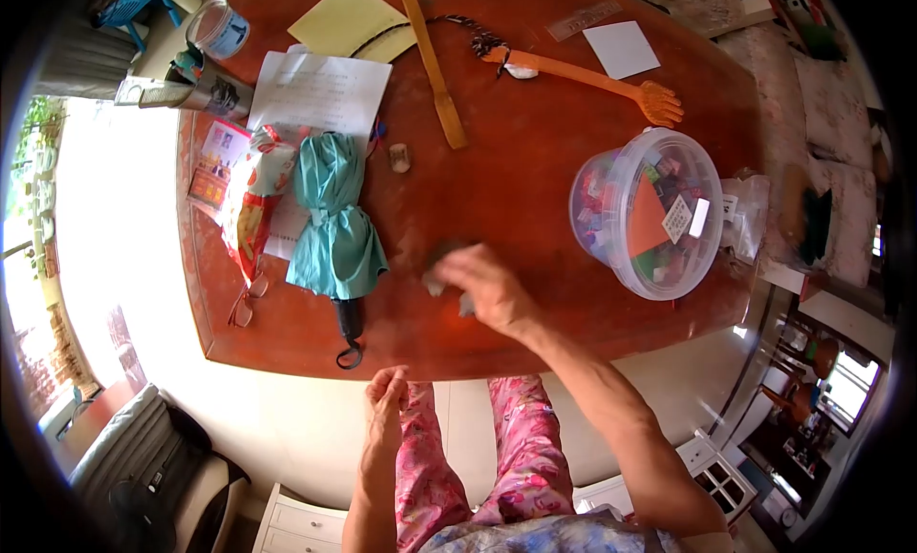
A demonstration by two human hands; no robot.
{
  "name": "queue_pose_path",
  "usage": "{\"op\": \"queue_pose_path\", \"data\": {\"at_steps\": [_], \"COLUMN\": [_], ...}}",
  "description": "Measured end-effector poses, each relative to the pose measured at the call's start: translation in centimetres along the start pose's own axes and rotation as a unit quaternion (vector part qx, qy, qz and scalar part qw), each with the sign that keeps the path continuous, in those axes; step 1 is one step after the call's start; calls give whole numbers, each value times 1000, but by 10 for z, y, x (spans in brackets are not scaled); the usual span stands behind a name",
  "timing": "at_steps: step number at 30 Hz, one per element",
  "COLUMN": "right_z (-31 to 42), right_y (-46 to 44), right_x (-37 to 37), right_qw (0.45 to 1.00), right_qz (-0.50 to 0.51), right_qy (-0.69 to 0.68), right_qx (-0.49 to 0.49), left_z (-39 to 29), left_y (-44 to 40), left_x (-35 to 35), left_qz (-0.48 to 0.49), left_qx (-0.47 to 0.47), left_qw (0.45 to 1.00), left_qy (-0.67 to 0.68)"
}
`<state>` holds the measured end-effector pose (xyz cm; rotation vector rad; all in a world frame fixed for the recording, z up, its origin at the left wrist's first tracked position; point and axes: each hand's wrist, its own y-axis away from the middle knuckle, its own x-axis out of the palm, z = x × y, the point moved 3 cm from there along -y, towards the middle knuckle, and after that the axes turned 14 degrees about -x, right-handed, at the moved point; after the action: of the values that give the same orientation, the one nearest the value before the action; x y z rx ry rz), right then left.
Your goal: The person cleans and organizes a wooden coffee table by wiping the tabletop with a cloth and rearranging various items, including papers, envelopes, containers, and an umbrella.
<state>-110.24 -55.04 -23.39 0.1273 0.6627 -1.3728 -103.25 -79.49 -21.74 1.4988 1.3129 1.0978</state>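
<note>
My right hand (482, 286) presses down on the red-brown table (516, 190), its fingers slightly blurred. Grey patches of what looks like a cloth (466, 306) stick out from beneath it; most of the cloth is hidden. At the table's front edge my left hand (386, 387) is closed with its fingers curled, and nothing shows in it. A folded teal umbrella (330, 219) with a black handle lies just beyond my left hand. Farther up sits a small pale block-like piece (399, 158).
To the right stands a clear lidded tub (673, 214) of colourful pieces. An orange back scratcher (592, 75), a wooden stick (435, 66), white card (623, 50) and yellow paper (351, 20) lie at the back. Printed sheets (320, 90), a red packet (256, 200) and glasses (245, 305) are left.
</note>
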Motion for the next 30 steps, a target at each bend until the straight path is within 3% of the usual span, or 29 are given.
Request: {"op": "queue_pose_path", "data": {"at_steps": [1,3,4,5,6,8,9,10,13,16,18,20,22,25,27,30], "right_z": [-1,-15,-33,-46,-60,-63,-67,-60,19,35,36,13,-6,-9,8,45], "right_y": [-10,-24,-29,-33,-32,-28,-11,9,35,52,46,38,29,25,36,73], "right_x": [-17,-55,-65,-70,-65,-35,-5,24,62,68,36,0,-24,3,47,104], "right_qw": [995,983,974,961,958,960,977,989,999,999,998,989,967,968,992,997], "right_qz": [-100,-131,-171,-161,-176,-131,-128,-124,-5,11,-27,-79,-213,-138,-49,39], "right_qy": [15,55,139,211,198,240,164,85,43,-46,-31,101,85,199,103,-44], "right_qx": [4,119,59,76,111,65,38,10,-1,-17,43,66,108,68,55,-57], "left_z": [13,35,45,52,57,64,84,92,108,119,118,115,116,110,105,106], "left_y": [-2,-7,-11,-15,-16,-20,-34,-41,-49,-63,-70,-71,-76,-72,-71,-71], "left_x": [-4,-10,-13,-16,-16,-14,-23,-22,-13,-11,-8,-4,-4,-5,-7,-14], "left_qz": [17,20,26,44,43,87,149,149,169,232,254,257,282,292,283,279], "left_qx": [-33,-69,-103,-125,-127,-127,-95,-95,-195,-167,-145,-141,-146,-143,-149,-174], "left_qw": [999,996,992,988,987,979,973,973,925,915,916,921,911,915,922,916], "left_qy": [20,48,71,84,85,135,145,148,277,285,276,257,264,239,217,232]}}
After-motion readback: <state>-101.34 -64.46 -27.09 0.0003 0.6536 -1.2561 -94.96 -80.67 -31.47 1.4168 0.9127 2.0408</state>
